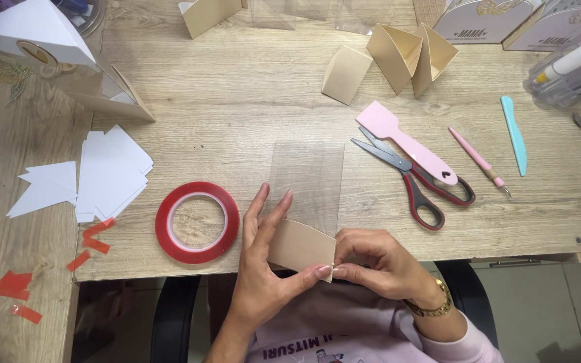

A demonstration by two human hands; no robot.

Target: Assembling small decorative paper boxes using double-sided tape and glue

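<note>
Left hand (263, 269) fingers grip curved tan cardboard piece (300, 245); right hand (371, 262) pinches its corner. Clear plastic bin (573, 77) top right holds markers.

Well beyond the right hand (378, 262), at the far right table edge, stand two white arched gift boxes (482, 20), apparently gold-decorated.

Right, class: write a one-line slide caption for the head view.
Both hands, left and right, pinch a tan card piece beside a red tape roll.
</note>
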